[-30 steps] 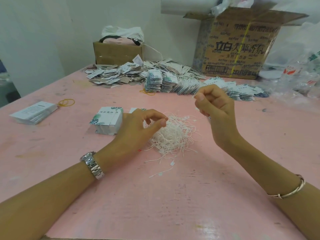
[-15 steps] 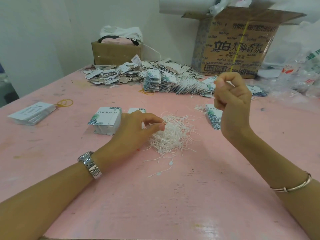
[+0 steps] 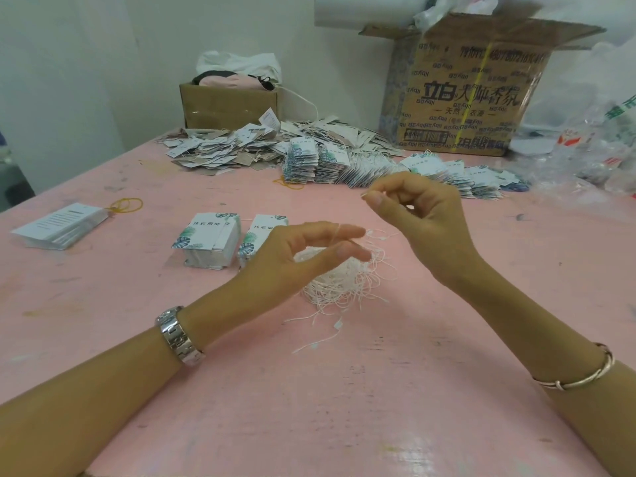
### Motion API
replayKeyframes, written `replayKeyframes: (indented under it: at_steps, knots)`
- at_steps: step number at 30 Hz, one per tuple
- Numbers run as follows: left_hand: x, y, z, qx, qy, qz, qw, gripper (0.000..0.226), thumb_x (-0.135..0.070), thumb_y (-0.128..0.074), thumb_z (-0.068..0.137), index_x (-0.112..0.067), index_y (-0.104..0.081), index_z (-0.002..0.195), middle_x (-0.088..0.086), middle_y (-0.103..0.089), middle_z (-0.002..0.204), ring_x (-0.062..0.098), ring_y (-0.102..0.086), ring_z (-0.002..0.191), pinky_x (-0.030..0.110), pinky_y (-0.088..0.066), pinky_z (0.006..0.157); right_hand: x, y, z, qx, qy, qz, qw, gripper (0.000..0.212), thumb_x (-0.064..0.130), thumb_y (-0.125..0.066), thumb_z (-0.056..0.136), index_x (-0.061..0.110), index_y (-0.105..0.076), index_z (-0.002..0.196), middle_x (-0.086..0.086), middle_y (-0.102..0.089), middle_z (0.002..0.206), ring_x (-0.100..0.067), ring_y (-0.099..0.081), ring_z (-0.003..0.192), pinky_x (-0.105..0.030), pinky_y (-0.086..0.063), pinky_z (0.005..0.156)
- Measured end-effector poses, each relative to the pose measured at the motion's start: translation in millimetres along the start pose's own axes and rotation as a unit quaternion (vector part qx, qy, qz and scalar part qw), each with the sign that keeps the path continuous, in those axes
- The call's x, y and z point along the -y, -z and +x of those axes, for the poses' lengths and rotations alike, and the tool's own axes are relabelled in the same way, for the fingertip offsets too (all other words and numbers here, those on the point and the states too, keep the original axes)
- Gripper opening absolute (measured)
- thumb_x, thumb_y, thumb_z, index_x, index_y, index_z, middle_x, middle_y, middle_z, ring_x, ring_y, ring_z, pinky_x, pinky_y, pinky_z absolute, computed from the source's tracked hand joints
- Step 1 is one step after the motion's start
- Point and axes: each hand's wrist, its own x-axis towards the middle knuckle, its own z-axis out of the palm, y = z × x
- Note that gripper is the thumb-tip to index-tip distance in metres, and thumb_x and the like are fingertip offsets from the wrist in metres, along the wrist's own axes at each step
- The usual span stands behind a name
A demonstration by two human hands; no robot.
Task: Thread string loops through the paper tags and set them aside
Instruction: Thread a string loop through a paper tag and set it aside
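A tangle of white string loops (image 3: 344, 282) lies on the pink table (image 3: 309, 407). My left hand (image 3: 303, 256) hovers just over the tangle, fingers stretched out, with one string draped over the index finger. My right hand (image 3: 423, 222) is raised to the right of it and pinches a string end between thumb and forefinger. Two stacks of leaf-printed paper tags (image 3: 210, 242) (image 3: 263, 232) stand left of the strings. Strung tags (image 3: 344, 160) lie fanned in rows at the back.
A loose heap of tags (image 3: 223, 149) covers the back left. Behind it is a small cardboard box (image 3: 227, 105), and a big printed carton (image 3: 475, 98) stands at back right beside plastic bags (image 3: 602, 149). A white card stack (image 3: 58, 227) and yellow rubber bands (image 3: 125, 204) lie at left.
My right hand has come down and left toward the left hand, now pinching a string. My left hand's fingers have straightened and lifted off the string pile.
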Motion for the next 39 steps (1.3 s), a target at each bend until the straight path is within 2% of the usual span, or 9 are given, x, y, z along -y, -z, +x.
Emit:
replayKeyframes:
  at_steps: [5,8,10,17,21,24,27,35,39]
  knots:
    - [0,1,2,-0.088,0.009,-0.053,0.995,0.031,-0.034,-0.045,0.096,-0.019,-0.071,0.089,-0.012,-0.057,0.060,0.004,-0.056,0.067,0.013,-0.044,0.083,-9,6,3,-0.040,-0.074,0.031,0.996,0.013,0.005,-0.062,0.093,0.014,-0.063,0.083,-0.013,-0.044,0.062,-0.006,-0.038,0.053,-0.014,-0.032,0.055]
    - [1,5,5,-0.155,0.039,-0.046,0.986,0.033,-0.034,-0.045,0.100,-0.020,-0.070,0.084,-0.010,-0.050,0.058,0.025,-0.044,0.063,0.024,-0.041,0.073,-18,12,6,-0.076,-0.145,0.022,0.986,0.018,0.000,-0.057,0.090,0.011,-0.058,0.076,0.002,-0.046,0.059,-0.007,-0.039,0.055,-0.016,-0.035,0.057]
    - [2,6,6,-0.183,0.049,-0.043,0.981,0.034,-0.031,-0.046,0.102,-0.019,-0.069,0.081,-0.010,-0.048,0.057,0.015,-0.046,0.063,0.019,-0.041,0.070,-25,15,7,-0.079,-0.198,-0.009,0.977,0.020,-0.001,-0.056,0.088,0.011,-0.057,0.072,0.006,-0.050,0.055,-0.005,-0.042,0.052,-0.017,-0.036,0.056]
    - [6,6,5,-0.209,0.043,-0.029,0.977,0.035,-0.031,-0.052,0.099,-0.014,-0.070,0.074,-0.011,-0.051,0.053,0.001,-0.047,0.056,0.008,-0.040,0.063,-32,13,4,0.147,-0.336,-0.171,0.914,0.025,0.007,-0.062,0.084,0.021,-0.069,0.065,0.009,-0.067,0.064,-0.010,-0.059,0.072,-0.028,-0.041,0.069]
    - [6,5,3,-0.191,0.031,0.008,0.981,0.041,-0.039,-0.050,0.098,-0.013,-0.070,0.073,-0.009,-0.052,0.053,0.006,-0.047,0.056,0.015,-0.040,0.060,-24,9,0,0.160,-0.283,-0.296,0.898,0.012,0.031,-0.061,0.088,0.025,-0.072,0.086,0.007,-0.068,0.092,-0.013,-0.062,0.088,-0.035,-0.050,0.081]
    - [9,4,2,-0.165,0.035,0.064,0.984,0.043,-0.045,-0.049,0.098,-0.018,-0.070,0.072,-0.011,-0.053,0.055,0.001,-0.046,0.051,0.014,-0.035,0.055,-13,-1,-2,0.088,-0.161,-0.177,0.967,0.014,0.030,-0.061,0.094,0.025,-0.070,0.102,0.010,-0.068,0.102,-0.008,-0.061,0.089,-0.022,-0.045,0.076]
    - [13,3,1,-0.148,0.043,0.082,0.985,0.042,-0.049,-0.049,0.096,-0.024,-0.070,0.070,-0.010,-0.052,0.057,0.003,-0.048,0.057,0.022,-0.038,0.059,-3,-15,-6,0.108,-0.095,-0.102,0.984,0.016,0.027,-0.066,0.093,0.020,-0.070,0.108,0.011,-0.071,0.103,-0.002,-0.062,0.095,-0.018,-0.044,0.078]
    - [9,2,-2,-0.124,0.032,0.138,0.982,0.042,-0.052,-0.047,0.094,-0.028,-0.070,0.068,-0.010,-0.056,0.056,0.009,-0.052,0.061,0.021,-0.038,0.060,-12,-23,-12,0.145,-0.082,-0.041,0.985,0.011,0.011,-0.071,0.088,0.002,-0.073,0.093,-0.002,-0.072,0.085,-0.006,-0.061,0.080,-0.028,-0.046,0.075]
    - [-1,13,0,-0.112,-0.064,0.353,0.927,0.045,-0.050,-0.041,0.098,-0.027,-0.074,0.078,-0.012,-0.063,0.067,0.017,-0.054,0.077,0.037,-0.037,0.077,-14,-22,-11,0.123,-0.129,0.092,0.980,0.009,0.014,-0.071,0.085,0.005,-0.070,0.088,-0.008,-0.068,0.079,-0.017,-0.062,0.077,-0.032,-0.050,0.077]
